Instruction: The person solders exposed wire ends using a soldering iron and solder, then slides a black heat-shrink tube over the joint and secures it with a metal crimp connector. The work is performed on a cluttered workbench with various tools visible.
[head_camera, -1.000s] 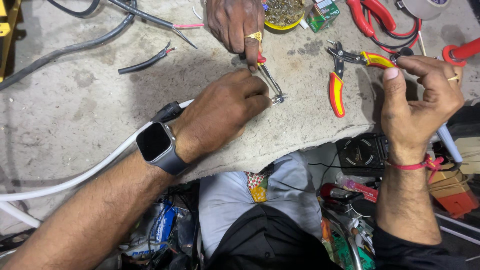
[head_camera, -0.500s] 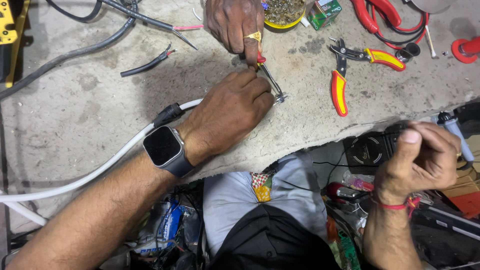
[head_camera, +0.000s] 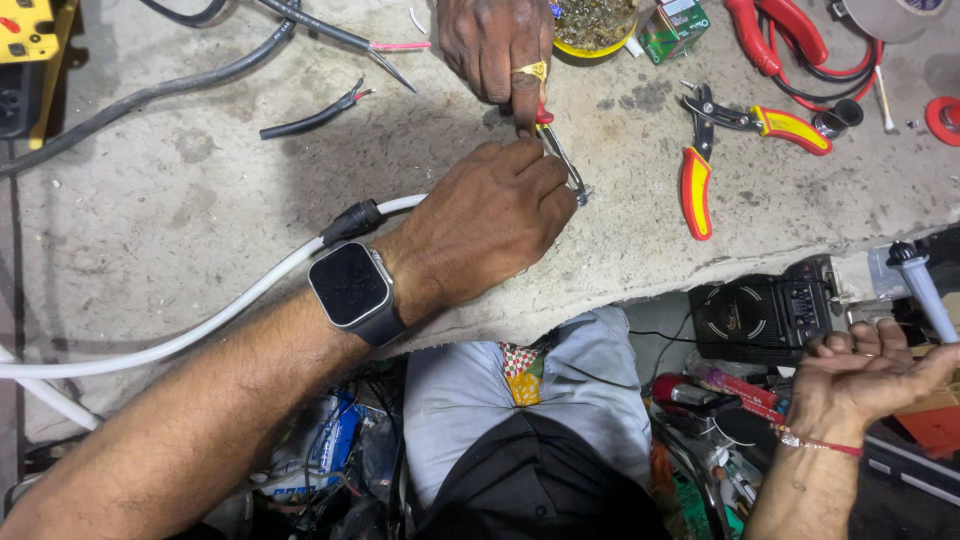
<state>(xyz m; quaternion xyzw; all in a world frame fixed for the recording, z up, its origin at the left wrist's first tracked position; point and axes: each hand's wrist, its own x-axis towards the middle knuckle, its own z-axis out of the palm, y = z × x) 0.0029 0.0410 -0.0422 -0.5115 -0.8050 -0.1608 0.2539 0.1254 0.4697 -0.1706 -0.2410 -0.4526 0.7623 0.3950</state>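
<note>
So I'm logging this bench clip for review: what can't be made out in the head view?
- White cable end: hidden under the left hand.
- Metal piece at the fingertips: too small to identify, partly covered by another person's hand.
- Right hand: below the bench, palm up, grip unclear.

A small green and red box (head_camera: 676, 24) lies at the tabletop's (head_camera: 180, 210) far edge. A smartwatch (head_camera: 350, 288) with a dark, blank, rounded-rectangular screen sits on the left wrist.
</note>
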